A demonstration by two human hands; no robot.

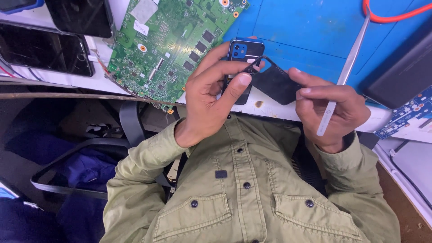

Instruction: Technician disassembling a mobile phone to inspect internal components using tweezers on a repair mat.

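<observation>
My left hand (211, 96) holds a dark blue smartphone (245, 50) upright, back side showing its camera block, thumb pressed near a black film. My right hand (330, 105) pinches that thin black sheet (274, 83), peeled off the phone's back, between thumb and forefinger. The same hand also carries long metal tweezers (348, 67), which stick up over the blue mat. Both hands sit at the desk's near edge, above my olive-green shirt.
A green circuit board (168, 40) lies on the desk at left, beside two dark phones (45, 49). A blue work mat (310, 31) covers the desk centre, with an orange cable (391, 18), a black device (402, 74) and a small blue board (407, 112) at right. A chair arm (67, 155) stands lower left.
</observation>
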